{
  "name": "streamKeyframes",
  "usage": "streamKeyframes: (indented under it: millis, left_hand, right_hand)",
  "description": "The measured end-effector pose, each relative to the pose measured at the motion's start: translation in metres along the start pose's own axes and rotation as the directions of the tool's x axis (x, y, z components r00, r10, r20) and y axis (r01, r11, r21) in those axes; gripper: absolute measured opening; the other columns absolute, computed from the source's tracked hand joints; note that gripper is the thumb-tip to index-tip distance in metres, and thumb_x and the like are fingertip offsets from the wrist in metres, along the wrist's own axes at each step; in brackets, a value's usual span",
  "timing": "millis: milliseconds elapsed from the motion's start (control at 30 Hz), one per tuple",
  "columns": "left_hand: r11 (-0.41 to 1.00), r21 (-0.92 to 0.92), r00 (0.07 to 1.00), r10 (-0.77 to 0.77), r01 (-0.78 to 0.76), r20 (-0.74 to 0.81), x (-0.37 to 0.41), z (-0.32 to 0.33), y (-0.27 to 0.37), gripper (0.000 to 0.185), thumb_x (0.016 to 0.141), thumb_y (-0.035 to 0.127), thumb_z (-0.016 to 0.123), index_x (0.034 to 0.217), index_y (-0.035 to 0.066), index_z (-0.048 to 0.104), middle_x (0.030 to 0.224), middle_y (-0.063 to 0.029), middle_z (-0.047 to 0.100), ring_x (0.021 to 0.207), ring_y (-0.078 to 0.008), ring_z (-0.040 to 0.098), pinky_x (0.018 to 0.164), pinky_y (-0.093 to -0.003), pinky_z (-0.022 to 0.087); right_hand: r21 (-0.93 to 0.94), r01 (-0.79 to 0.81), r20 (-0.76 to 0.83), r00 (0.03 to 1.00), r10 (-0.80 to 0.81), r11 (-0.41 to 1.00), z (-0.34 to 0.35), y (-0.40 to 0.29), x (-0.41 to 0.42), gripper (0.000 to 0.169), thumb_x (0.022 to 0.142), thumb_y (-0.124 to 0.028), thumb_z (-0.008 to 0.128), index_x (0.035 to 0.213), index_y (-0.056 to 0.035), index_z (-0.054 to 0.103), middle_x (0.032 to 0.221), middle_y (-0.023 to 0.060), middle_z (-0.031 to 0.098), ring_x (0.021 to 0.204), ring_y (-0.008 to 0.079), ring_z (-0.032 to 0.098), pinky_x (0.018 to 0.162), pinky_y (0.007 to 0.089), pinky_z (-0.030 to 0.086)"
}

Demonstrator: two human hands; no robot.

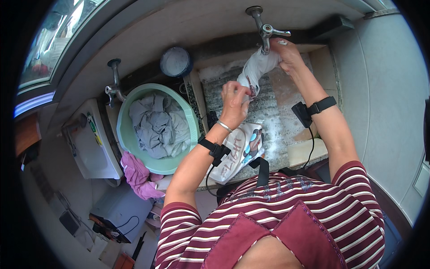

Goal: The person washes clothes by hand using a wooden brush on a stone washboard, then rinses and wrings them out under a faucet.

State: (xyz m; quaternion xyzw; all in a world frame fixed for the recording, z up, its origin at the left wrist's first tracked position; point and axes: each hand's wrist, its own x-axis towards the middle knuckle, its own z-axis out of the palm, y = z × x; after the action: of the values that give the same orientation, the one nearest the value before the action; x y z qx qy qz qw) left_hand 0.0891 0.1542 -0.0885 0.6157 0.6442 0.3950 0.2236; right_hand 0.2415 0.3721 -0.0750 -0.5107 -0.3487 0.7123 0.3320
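Note:
A twisted white wet cloth (pixel 257 69) with a dark reddish print near its lower end stretches between my two hands, over a stone sink basin (pixel 275 107). My right hand (pixel 287 55) grips the upper end beside the spout of a metal tap (pixel 266 32). At the lower end, the curled fingers of my left hand (pixel 234 101) hold the cloth, partly hiding it. Below my left hand, a white printed garment (pixel 235 154) bearing lettering and a coloured picture lies against the basin's front edge. Suds cover parts of the basin floor.
A green plastic basin (pixel 121 134) holding wet grey and white clothes (pixel 158 124) stands on the left. Behind it are a second tap (pixel 115 84) and a blue tub of whitish paste (pixel 175 62). A purple cloth (pixel 141 178) drapes over the ledge. Further left is a white washbasin (pixel 97 161).

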Motion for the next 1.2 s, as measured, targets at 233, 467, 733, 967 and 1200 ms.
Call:
streamKeyframes:
  millis: [233,467,733,967,1200]
  left_hand:
    - [0.595,-0.371,0.701,-0.588,0.713,0.403,-0.006,0.026,-0.017,0.075,0.090,0.054,0.067,0.139,0.002,0.046,0.147,-0.0366,0.035,0.122,-0.0542,0.050,0.096,-0.0583,0.048]
    - [-0.637,-0.620,0.470,-0.418,0.458,0.777,0.067,0.027,0.004,0.097,0.091,0.068,0.056,0.154,0.005,0.016,0.152,-0.0344,0.030,0.132,-0.0580,0.041,0.106,-0.0752,0.032]
    - [-0.475,-0.823,0.439,-0.695,0.313,0.569,0.085,0.062,-0.017,0.032,0.084,0.011,0.075,0.109,-0.005,0.063,0.102,-0.0175,0.069,0.088,-0.0332,0.071,0.079,-0.0468,0.059]
    - [-0.566,-0.724,0.664,-0.368,0.395,0.650,0.064,0.017,0.045,0.030,0.085,0.006,0.071,0.111,-0.004,0.061,0.100,-0.0129,0.070,0.084,-0.0249,0.070,0.077,-0.0391,0.060]
    - [-0.552,-0.706,0.746,-0.209,0.444,0.633,0.009,-0.011,0.048,0.049,0.088,0.025,0.064,0.125,-0.006,0.057,0.103,-0.0198,0.070,0.084,-0.0284,0.071,0.078,-0.0383,0.060]
  right_hand:
    - [-0.011,-0.043,-0.052,0.998,0.042,0.999,0.009,0.003,-0.010,0.006,0.084,-0.004,0.072,0.086,0.0007,0.069,0.081,0.0080,0.069,0.069,0.0179,0.067,0.057,0.0327,0.052]
    - [-0.010,-0.076,-0.008,0.997,0.076,0.997,0.038,0.016,-0.041,0.013,0.092,-0.004,0.061,0.101,0.0019,0.069,0.094,0.0119,0.071,0.082,0.0215,0.069,0.072,0.0358,0.056]
    - [-0.167,-0.152,-0.006,0.988,0.153,0.974,0.019,0.005,-0.060,0.028,0.098,-0.021,0.060,0.093,0.0041,0.071,0.088,0.0136,0.073,0.082,0.0200,0.067,0.076,0.0330,0.050]
    - [-0.107,-0.167,-0.299,0.946,0.128,0.980,-0.058,0.048,-0.025,0.041,0.094,-0.040,0.070,0.112,-0.0031,0.068,0.117,0.0129,0.067,0.104,0.0188,0.058,0.078,0.0416,0.051]
    - [0.486,-0.378,0.269,0.922,0.277,0.788,-0.027,0.082,-0.057,0.098,0.078,-0.081,0.055,0.144,-0.0085,0.046,0.145,0.0122,0.051,0.132,0.0328,0.048,0.108,0.0601,0.039]
